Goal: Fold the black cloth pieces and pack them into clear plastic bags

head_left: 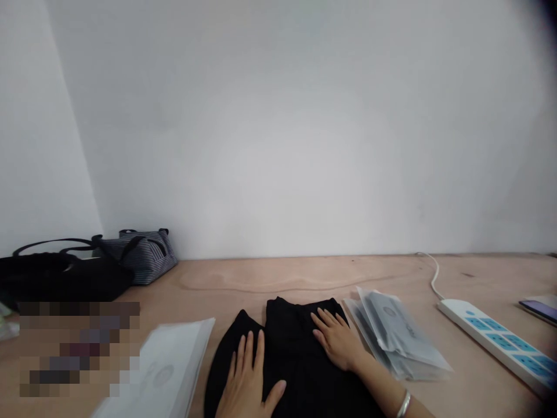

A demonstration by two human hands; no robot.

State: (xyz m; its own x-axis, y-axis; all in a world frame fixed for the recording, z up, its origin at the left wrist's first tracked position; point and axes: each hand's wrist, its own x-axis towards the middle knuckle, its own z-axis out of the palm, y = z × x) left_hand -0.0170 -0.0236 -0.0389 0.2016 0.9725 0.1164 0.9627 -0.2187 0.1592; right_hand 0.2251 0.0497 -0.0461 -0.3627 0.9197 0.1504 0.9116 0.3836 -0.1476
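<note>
A person stands at a wooden surface with both bare hands laid on a folded black garment. The left hand rests flat on the garment's near part, its fingers spread and pointing away from the person. The right hand lies flat further up, over the garment's right side, its fingers angled toward the left. Both hands are open and apart from each other, clamped on nothing, with black cloth showing between them. The garment's long axis runs from the person toward the wall. Its far edge lies just past the right hand's fingertips, and its near end drops out of view below the left hand. Just beside the right hand is a stack of translucent plastic packets, and further right lie a white power strip and a phone. Close to the left of the left hand lies a white packet. Beyond it, a pixelated patch hides part of the view, and a black bag and a striped bag sit toward the wall.
</note>
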